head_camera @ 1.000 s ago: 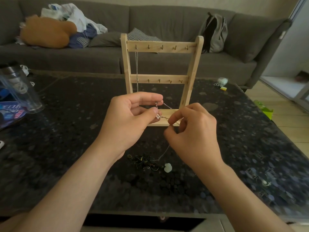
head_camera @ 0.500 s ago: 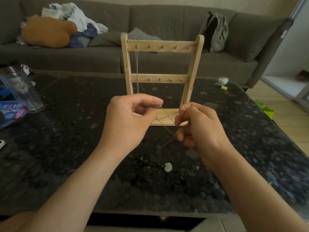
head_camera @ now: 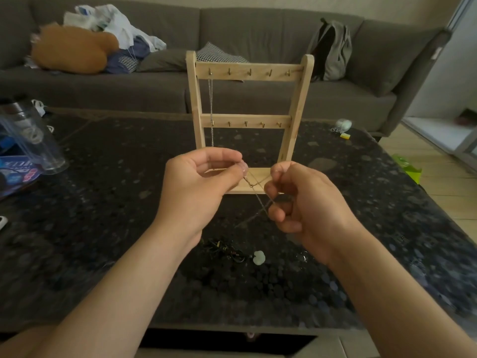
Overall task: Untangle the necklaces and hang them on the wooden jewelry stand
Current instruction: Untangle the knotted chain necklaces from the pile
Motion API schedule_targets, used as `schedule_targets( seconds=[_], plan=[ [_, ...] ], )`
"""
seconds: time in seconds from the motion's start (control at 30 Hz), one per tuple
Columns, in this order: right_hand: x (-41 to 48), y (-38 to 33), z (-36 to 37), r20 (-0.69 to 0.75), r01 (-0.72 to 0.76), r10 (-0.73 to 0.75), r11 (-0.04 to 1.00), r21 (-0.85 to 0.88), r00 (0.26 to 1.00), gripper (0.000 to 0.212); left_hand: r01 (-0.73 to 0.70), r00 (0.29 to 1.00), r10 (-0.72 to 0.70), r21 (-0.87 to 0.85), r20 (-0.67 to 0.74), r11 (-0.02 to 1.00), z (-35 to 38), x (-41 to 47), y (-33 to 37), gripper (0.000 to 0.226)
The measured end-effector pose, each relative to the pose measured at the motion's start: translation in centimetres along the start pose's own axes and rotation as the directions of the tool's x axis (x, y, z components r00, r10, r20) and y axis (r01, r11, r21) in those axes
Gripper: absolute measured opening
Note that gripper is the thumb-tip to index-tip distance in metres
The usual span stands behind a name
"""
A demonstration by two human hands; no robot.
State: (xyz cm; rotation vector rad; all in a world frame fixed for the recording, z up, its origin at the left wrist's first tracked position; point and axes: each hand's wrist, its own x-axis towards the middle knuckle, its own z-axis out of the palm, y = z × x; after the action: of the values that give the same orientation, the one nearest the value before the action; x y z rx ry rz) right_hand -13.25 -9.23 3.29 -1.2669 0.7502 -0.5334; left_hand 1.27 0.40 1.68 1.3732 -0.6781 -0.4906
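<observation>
Black speckled stone surface (head_camera: 103, 254) lies under your forearms. Nearest you on it sits a dark tangled cluster of necklaces (head_camera: 223, 250) with a pale round pendant (head_camera: 259, 257) just beside it. Above that, your left hand (head_camera: 198, 187) pinches a thin silver chain (head_camera: 258, 200) between thumb and forefinger, and your right hand (head_camera: 307, 202) has its fingers curled shut on the same chain, whose strands cross between them. Behind stands the light wooden jewelry stand (head_camera: 247, 117), a silver necklace (head_camera: 211, 109) hanging from its top-left hook. Beyond, a grey sofa (head_camera: 258, 29).
</observation>
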Motion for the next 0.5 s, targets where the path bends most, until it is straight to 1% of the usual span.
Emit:
schedule_targets(
  seconds=[0.07,0.17,0.3,0.4,0.47,0.5],
  plan=[
    [-0.04,0.09,0.21,-0.015,-0.006,0.006,1.0,-0.021,1.0,0.027,0.046,0.999,-0.046,-0.09,0.001,0.995,0.38,-0.11,-0.11,0.015],
    [-0.11,0.23,0.55,-0.059,-0.028,0.027,0.999,-0.014,0.998,0.027,0.129,0.991,-0.12,-0.218,0.051,0.967,0.72,0.0,-0.16,0.016],
    [-0.24,0.32,0.77,-0.124,-0.068,0.074,0.996,0.054,0.989,0.025,0.25,0.967,-0.219,-0.332,0.129,0.909,0.76,0.23,0.08,0.015],
    [-0.13,0.44,0.75,-0.159,-0.084,0.095,0.994,0.074,0.983,0.024,0.332,0.943,-0.276,-0.431,0.189,0.839,0.72,0.3,0.42,0.011],
    [0.13,0.65,0.67,-0.174,-0.092,0.103,0.993,0.073,0.979,0.023,0.353,0.934,-0.282,-0.456,0.218,0.817,0.63,0.43,0.56,0.008],
    [0.29,0.77,0.57,-0.18,-0.095,0.106,0.993,0.066,0.978,0.023,0.349,0.936,-0.282,-0.442,0.212,0.826,0.56,0.55,0.55,0.007]
  ],
)
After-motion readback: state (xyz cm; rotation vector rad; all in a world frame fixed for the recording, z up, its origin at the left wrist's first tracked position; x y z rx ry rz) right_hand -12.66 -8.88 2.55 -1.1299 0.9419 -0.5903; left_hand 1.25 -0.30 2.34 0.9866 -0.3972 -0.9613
